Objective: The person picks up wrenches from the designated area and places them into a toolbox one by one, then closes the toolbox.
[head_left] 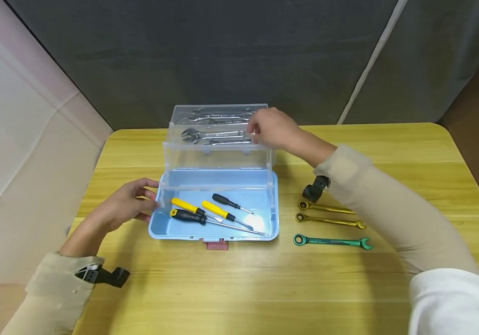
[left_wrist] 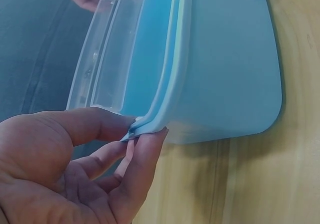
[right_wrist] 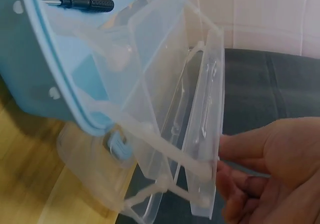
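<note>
Wrenches (head_left: 332,241), one green and two gold, are lying on the table (head_left: 239,293), right of the blue box (head_left: 189,231), which is holding four screwdrivers (head_left: 185,216). The left hand (head_left: 128,204) is pinching the box's left rim. Beyond, raised clear trays (head_left: 222,147) are holding silver wrenches (head_left: 224,135); the right hand (head_left: 274,128) is bending its fingers at their right end, gripping or not I can't tell.

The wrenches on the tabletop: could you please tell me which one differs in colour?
The green wrench, lowest of the three in the head view; both gold-coloured wrenches lie above it there.
</note>
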`<state>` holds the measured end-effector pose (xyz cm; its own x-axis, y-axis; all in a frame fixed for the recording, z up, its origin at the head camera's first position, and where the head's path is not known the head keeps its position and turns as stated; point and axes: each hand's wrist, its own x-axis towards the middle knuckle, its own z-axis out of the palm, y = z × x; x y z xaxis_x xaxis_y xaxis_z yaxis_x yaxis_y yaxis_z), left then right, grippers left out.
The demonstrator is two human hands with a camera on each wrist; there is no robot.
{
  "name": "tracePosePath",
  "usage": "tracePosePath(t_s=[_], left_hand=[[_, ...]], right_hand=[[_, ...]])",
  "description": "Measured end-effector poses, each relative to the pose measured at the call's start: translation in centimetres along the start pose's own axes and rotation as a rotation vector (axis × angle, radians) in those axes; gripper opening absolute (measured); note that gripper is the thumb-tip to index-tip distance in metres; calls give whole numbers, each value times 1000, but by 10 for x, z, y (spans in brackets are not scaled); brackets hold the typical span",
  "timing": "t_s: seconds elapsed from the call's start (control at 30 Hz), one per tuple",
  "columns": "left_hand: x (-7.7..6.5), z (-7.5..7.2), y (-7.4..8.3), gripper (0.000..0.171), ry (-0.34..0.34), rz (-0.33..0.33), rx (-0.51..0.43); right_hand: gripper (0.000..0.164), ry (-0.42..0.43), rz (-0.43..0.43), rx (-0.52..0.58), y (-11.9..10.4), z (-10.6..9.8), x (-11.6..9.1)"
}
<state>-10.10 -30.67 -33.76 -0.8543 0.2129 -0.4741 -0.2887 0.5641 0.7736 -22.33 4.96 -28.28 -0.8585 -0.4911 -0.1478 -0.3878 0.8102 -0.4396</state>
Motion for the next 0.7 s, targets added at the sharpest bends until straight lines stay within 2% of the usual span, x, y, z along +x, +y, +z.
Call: tracePosePath(t_s=[0.1, 0.33, 0.53, 0.7], left_hand=[[1, 1, -1, 54, 17, -4, 1], [-1, 2, -3, 53, 61, -16, 39], [-3, -1, -3, 51, 55, -4, 48], [-4, -2, -4, 50, 61, -7, 53]], right_hand=[[29, 30, -62, 31, 7, -3, -8], [54, 51, -242, -27, 24, -8, -39], [72, 33, -284, -20, 41, -2, -71], [77, 34, -320, -16, 57, 11, -95]])
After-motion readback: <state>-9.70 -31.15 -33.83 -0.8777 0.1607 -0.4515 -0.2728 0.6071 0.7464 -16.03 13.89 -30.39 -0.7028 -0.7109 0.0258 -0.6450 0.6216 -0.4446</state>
